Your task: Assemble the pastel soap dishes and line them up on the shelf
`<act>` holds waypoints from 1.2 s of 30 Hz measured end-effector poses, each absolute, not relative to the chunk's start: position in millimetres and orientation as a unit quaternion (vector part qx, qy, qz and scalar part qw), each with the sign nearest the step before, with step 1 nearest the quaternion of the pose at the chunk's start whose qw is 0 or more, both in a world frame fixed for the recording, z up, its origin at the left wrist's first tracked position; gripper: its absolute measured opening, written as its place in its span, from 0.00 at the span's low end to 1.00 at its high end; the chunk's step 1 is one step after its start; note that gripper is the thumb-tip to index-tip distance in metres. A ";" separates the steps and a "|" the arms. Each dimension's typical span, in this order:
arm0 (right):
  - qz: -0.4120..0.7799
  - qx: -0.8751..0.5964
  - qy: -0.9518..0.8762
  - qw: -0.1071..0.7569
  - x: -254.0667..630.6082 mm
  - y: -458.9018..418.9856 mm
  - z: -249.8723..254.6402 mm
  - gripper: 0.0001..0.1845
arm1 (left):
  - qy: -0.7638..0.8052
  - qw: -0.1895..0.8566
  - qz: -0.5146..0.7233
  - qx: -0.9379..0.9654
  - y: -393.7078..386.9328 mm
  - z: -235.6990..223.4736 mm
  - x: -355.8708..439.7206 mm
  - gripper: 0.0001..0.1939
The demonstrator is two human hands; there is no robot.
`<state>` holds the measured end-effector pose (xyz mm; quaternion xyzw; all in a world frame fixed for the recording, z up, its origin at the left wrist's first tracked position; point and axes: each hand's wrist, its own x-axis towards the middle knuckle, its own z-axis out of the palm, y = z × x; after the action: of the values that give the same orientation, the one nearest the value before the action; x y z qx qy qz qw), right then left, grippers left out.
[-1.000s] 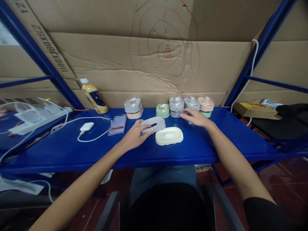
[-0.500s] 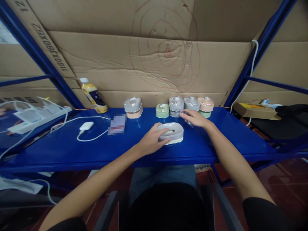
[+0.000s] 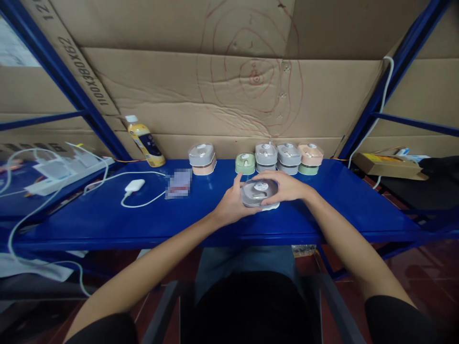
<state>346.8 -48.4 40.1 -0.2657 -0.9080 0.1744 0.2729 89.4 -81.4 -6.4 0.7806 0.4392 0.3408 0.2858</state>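
Note:
Between my two hands sits a round-cornered grey plastic soap box [image 3: 258, 195] with a clear lid on top, resting on a cream base [image 3: 273, 207]. My left hand [image 3: 233, 205] grips the box from the near left side, fingers spread against its edge. My right hand [image 3: 287, 186] lies over the far right of the clear lid, fingertips on it. Part of the cream base is hidden under the box and my fingers.
Several stacked soap boxes [image 3: 266, 155] in grey, green and peach stand along the back of the blue metal shelf [image 3: 344, 215]. To the left lie a pixelated phone [image 3: 178, 183], a white charger [image 3: 135, 185] with cable, and a yellow bottle [image 3: 145, 145].
The clear lid has moved from near the back stacks onto the grey box. My right hand has come forward and left with it, and the grey part now sits on the cream base.

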 end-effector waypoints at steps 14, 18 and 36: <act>0.178 -0.253 -0.916 0.254 341.9 -45.5 32.5 0.46 | 0.466 0.286 0.329 0.770 -88.7 -1.3 96.0 0.71; 0.179 -0.247 -0.919 0.250 338.3 -45.6 30.6 0.45 | 0.474 0.278 0.323 0.771 -88.7 -2.1 92.6 0.68; 0.209 -0.251 -0.912 0.248 335.7 -38.3 17.3 0.51 | 0.412 0.215 0.252 0.849 -77.4 -10.3 67.3 0.56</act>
<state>335.7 -38.3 17.3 -0.2510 -0.9122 0.2086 0.2477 67.3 -77.4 -10.3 0.8490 0.4115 0.2517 0.2154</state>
